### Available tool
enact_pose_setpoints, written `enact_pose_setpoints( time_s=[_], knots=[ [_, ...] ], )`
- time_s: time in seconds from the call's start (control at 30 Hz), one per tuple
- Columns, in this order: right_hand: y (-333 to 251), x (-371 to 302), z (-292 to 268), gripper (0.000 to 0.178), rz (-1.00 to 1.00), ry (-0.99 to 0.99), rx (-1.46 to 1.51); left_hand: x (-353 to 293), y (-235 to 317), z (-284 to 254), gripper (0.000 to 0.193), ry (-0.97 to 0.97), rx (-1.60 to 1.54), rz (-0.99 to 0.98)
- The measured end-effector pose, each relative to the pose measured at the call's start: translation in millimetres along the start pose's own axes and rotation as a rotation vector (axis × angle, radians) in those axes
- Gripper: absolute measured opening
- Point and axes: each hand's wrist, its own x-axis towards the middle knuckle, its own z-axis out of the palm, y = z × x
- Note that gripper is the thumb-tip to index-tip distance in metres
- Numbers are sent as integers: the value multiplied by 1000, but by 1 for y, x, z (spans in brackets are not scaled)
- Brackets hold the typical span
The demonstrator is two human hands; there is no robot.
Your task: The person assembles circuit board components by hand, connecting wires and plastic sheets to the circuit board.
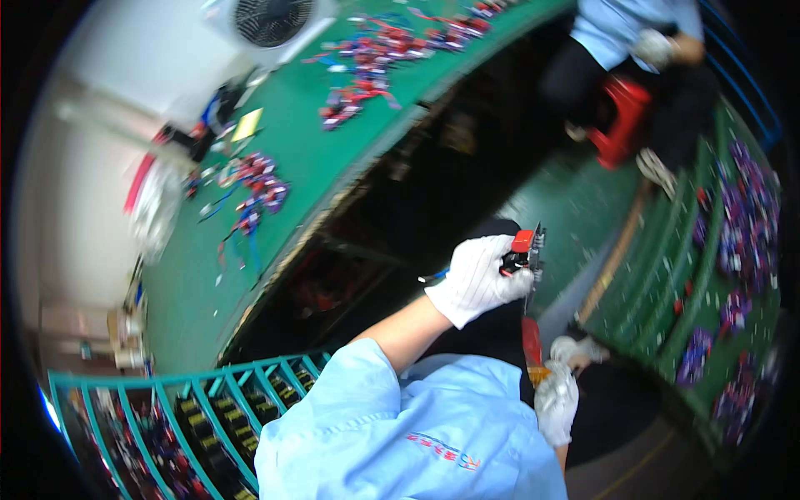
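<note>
My left hand (477, 279), in a white striped glove, is closed around a small red and black part (523, 242) with a row of dark metal teeth along its right side. A thin dark wire end sticks out behind the glove. Lower down, beside my blue shirt, my right hand (557, 406) is also gloved, its fingers curled. Yellow and red pieces (532, 340) show by its fingertips, blurred, and I cannot tell what they belong to. Just beyond it lies a pale, blurred shape (575, 350) that I cannot name.
A green table (187, 283) at the left bears heaps of red, blue and purple parts (375, 58). Teal racks (179, 379) hold parts at lower left. On the right, green shelving (633, 312) carries purple parts. A person (637, 33) sits on a red stool (621, 121) ahead.
</note>
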Motion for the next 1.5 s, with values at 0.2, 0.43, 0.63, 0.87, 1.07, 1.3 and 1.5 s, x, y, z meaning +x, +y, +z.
enact_pose_setpoints(
  time_s=[0.2, 0.43, 0.63, 0.87, 1.07, 1.3, 1.5],
  knots=[
    [5, 19, 7, 19, -109, 128, 39, 2, -46, -144, 54, 168, 863, -482],
    [-23, 21, 31, 30, -54, -22, -136, 16, -143, -262, 46, 227, 1425, -796],
    [-11, 8, 22, 19, -161, 56, -221, 33, -187, -137, 42, 290, 1094, -116],
    [-53, -10, -24, 24, -654, 259, -490, 36, -84, -15, 35, 313, 584, 245],
    [-118, -33, -84, 21, -1261, 1000, -987, 14, -53, 77, 25, 86, 101, 302],
    [-211, -15, -118, 20, -1215, 1095, -1322, -22, -8, 121, 18, -113, -113, 376],
    [-224, 33, -130, 31, -1026, 844, -1765, -47, 8, 117, 15, -259, -171, 324]
  ],
)
